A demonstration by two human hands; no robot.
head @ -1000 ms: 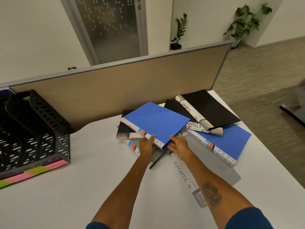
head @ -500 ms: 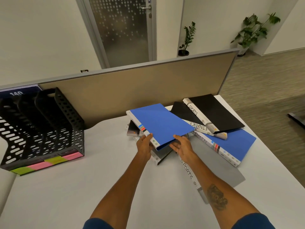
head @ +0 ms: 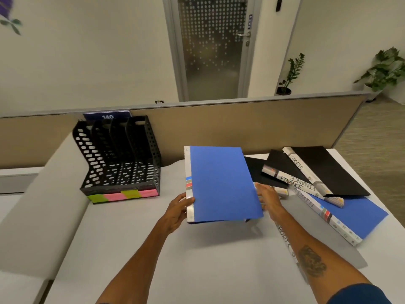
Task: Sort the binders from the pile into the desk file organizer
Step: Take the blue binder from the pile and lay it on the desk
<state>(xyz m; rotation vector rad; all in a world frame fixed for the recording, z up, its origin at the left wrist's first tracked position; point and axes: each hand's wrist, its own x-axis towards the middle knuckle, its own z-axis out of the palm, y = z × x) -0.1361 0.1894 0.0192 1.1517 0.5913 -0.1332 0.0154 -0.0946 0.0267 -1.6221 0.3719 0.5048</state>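
Fingers (head: 186, 201) of left hand (head: 177, 210) and right hand (head: 269, 199) grip blue binder (head: 221, 183), tips hidden underneath, pile (head: 306, 182) partly covered

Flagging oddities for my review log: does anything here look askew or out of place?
The binders left in the pile lie askew, overlapping at crossed angles. The file organizer stands upright, and nothing looks spilled or damaged.
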